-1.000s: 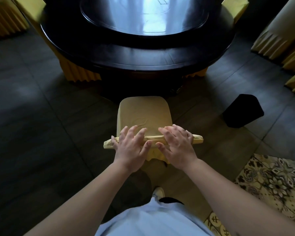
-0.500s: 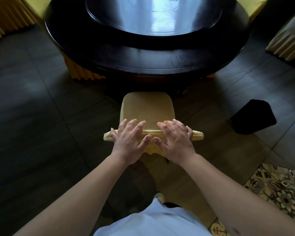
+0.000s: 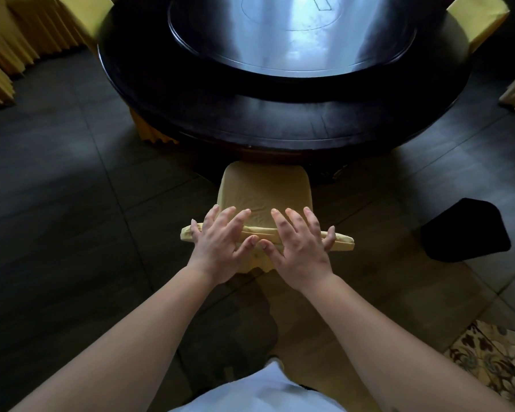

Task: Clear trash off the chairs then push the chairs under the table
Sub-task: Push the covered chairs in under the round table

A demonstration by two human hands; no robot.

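A dark tiled floor fills most of the view, seen from above and looking forward and down. A large round dark desk is set at the top centre, and a round glossy turntable is carried on it, lit by a pale reflection. Nothing else can be made out on the desk. Yellow pleated covers are seen at the far left edge, and more yellow chairs are tucked at the desk's left and upper right. A patterned rug is cut off at the lower right corner.

A black bin is seen on the floor to the right of the chair, well apart from it; its contents cannot be made out, as only a dark shape is shown.

A yellow covered chair is placed at the centre, facing the desk. The front edge of its seat is just at the desk's rim, while most of the seat is left outside. The seat is bare fabric with a few creases.

The chair's top rail is covered by both hands, side by side. The left hand is laid flat with fingers spread over the rail. The right hand is likewise spread and pressed on the rail, thumbs nearly touching. Bare forearms are extended from a white garment at the bottom.
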